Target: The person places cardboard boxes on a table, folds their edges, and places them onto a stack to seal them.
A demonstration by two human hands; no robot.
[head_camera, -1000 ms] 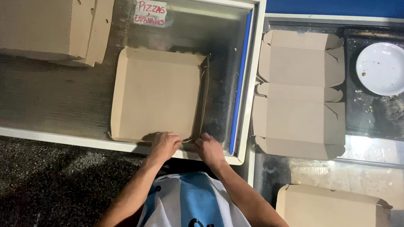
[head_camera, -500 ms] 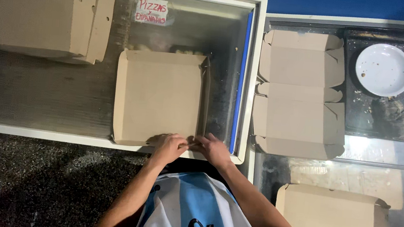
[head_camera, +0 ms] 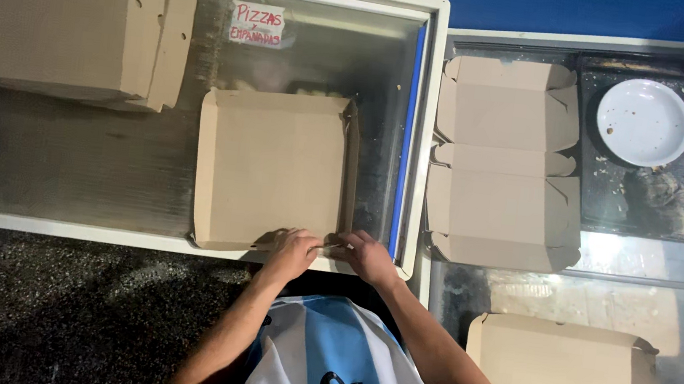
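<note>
A square brown cardboard box point(head_camera: 272, 172), lying on the glass-topped counter point(head_camera: 65, 163), is pinched at its near edge by the left hand point(head_camera: 291, 253) and right hand point(head_camera: 369, 257), fingers closed on the flap.

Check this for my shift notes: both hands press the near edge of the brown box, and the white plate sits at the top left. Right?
Not quite. In the head view the white plate sits at the top right, not left. Both the left hand and right hand are on the near edge of the brown box.
</note>
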